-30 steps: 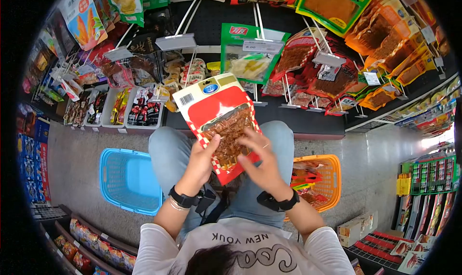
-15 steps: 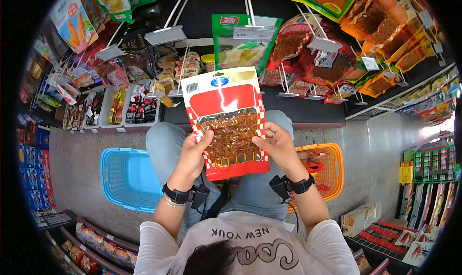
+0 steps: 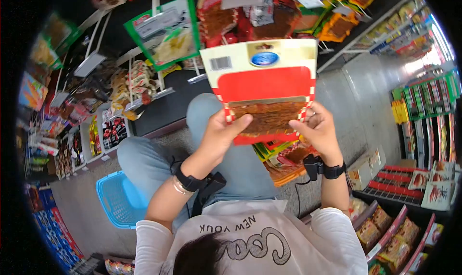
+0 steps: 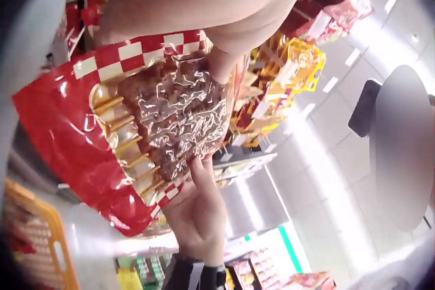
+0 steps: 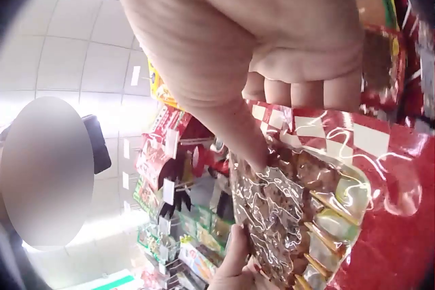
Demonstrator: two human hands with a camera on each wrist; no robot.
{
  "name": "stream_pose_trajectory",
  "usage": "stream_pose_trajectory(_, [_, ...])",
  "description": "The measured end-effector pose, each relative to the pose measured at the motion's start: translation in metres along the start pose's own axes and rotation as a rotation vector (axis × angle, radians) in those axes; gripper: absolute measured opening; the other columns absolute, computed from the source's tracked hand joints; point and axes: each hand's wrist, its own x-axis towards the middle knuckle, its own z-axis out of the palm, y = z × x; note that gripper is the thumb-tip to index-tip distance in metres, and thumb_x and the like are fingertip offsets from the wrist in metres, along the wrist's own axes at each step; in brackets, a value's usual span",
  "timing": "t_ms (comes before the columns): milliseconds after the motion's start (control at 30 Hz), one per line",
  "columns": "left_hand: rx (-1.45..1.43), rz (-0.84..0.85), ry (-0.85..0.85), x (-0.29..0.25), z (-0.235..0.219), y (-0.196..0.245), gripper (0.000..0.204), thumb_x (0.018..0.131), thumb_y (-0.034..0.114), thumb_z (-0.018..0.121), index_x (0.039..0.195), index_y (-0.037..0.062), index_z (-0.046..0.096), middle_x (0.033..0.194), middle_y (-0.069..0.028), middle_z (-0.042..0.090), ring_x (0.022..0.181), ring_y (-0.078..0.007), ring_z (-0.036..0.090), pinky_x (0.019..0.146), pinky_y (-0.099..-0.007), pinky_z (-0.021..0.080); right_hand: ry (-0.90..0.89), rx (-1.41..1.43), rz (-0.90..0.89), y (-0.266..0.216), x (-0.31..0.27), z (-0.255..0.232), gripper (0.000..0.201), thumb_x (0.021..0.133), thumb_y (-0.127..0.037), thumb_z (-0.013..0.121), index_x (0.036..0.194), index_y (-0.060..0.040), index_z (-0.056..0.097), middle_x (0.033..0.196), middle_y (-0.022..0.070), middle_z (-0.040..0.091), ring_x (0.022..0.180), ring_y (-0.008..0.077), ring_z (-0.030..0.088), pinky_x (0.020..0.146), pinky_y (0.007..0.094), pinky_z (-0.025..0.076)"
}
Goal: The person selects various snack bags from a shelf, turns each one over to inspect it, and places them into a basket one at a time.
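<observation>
A red and cream snack bag (image 3: 264, 87) with a checkered border is held upright between my two hands. Its clear window shows browned meat on thin sticks (image 4: 180, 113). My left hand (image 3: 219, 138) grips the bag's left edge, thumb across the window front. On the opposite edge my right hand (image 3: 318, 131) pinches the bag, thumb in front and fingers behind. In the head view the bag overlaps an orange basket (image 3: 284, 180), which has several colourful packages (image 3: 288, 155) in it; the bag hides part of the basket.
A light blue basket (image 3: 103, 198) stands on the floor at left. Ahead is a rack of hanging snack bags, among them a green-edged bag (image 3: 166, 37). Low bins (image 3: 115, 128) of small packets stand at its foot. Shelves (image 3: 390, 231) with packaged goods lie behind at right.
My right hand, earlier with fingers spread over the bag's front, took hold of its right edge. The head view turned right, and the bag moved right, over the orange basket.
</observation>
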Motion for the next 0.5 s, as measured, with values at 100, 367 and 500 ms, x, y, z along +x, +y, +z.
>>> stream_pose_trajectory(100, [-0.008, -0.049, -0.115, 0.020, 0.042, -0.027, 0.036, 0.088, 0.018, 0.061, 0.119, 0.0035, 0.048, 0.114, -0.0048, 0.058, 0.101, -0.0113, 0.055, 0.087, -0.0280, 0.042, 0.113, -0.085, -0.015, 0.005, -0.026, -0.041, 0.035, 0.080, 0.010, 0.060, 0.113, 0.0026, 0.052, 0.103, 0.0072, 0.063, 0.092, 0.0117, 0.060, 0.080, 0.0258, 0.049])
stream_pose_trajectory(367, [0.048, -0.378, 0.121, 0.045, 0.068, -0.126, 0.055, 0.083, 0.012, 0.062, 0.125, -0.0028, 0.030, 0.119, -0.0152, 0.050, 0.104, -0.0193, 0.052, 0.092, -0.0293, 0.041, 0.076, -0.905, 0.085, 0.071, -0.088, -0.130, 0.024, 0.065, 0.005, 0.060, 0.085, -0.0069, 0.065, 0.082, 0.0111, 0.065, 0.078, 0.0263, 0.064, 0.070, 0.0321, 0.050])
stream_pose_trajectory(500, [0.304, -0.306, 0.115, 0.035, 0.073, -0.166, 0.070, 0.081, 0.013, 0.062, 0.136, -0.0013, 0.020, 0.124, -0.0179, 0.045, 0.115, -0.0233, 0.045, 0.096, -0.0331, 0.037, -0.024, -1.167, 0.248, 0.114, -0.098, -0.148, 0.021, 0.064, 0.002, 0.059, 0.079, -0.0119, 0.066, 0.080, 0.0074, 0.067, 0.079, 0.0272, 0.063, 0.067, 0.0343, 0.050])
